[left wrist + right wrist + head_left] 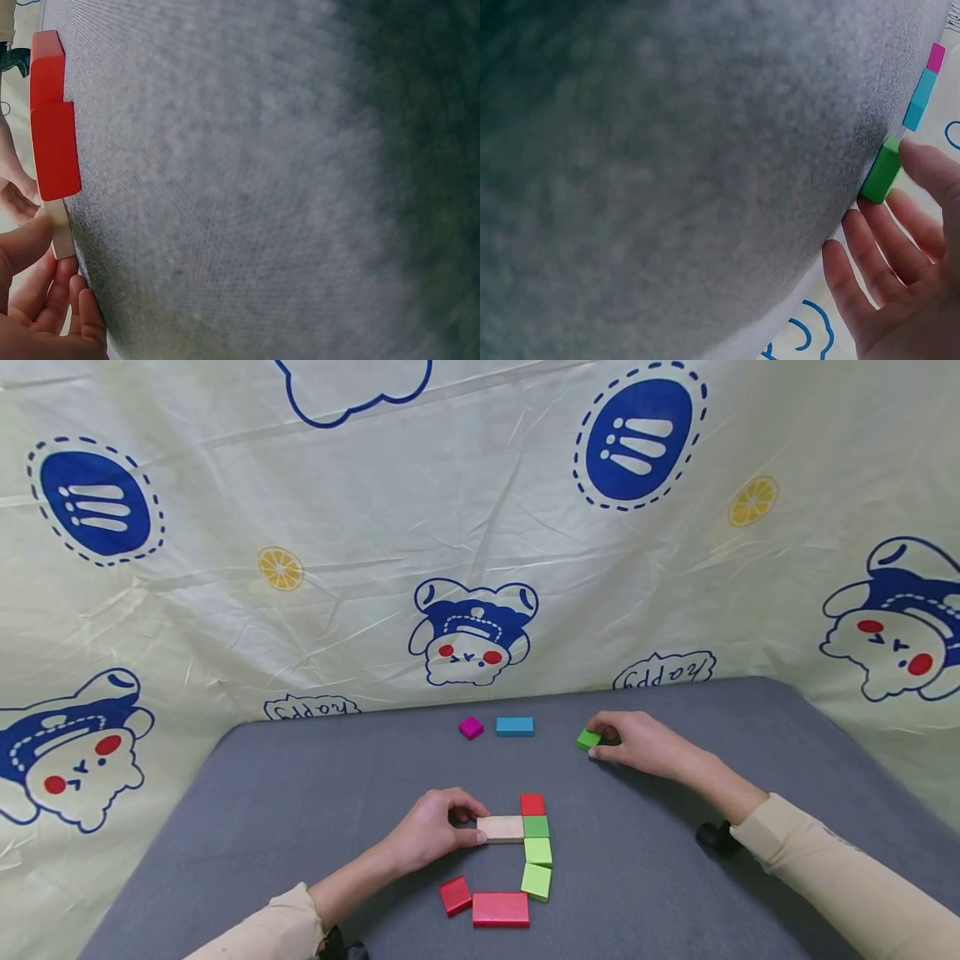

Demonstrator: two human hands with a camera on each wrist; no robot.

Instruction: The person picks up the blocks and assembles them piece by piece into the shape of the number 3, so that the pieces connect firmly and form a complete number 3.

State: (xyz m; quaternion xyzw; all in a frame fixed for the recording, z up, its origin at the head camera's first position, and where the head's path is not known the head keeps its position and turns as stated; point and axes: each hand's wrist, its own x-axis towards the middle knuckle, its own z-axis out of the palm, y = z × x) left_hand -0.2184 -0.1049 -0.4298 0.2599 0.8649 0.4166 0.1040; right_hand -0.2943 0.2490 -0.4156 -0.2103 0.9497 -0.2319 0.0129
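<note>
Green block (587,740) is resting between the right hand's (641,745) fingers; the left hand (429,832) is pinching a pale block (501,829).

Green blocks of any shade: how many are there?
4: held block, in the right hand; darker block, right of the wooden block; first light block, just nearer the person; second light block, nearer still.

The left grip (433,832) partly hides the pale block (504,829).

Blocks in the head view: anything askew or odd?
Yes: the near-left red block sits turned, out of line with the long red block beside it. The lower lime block also looks slightly rotated relative to the upper lime block.
</note>
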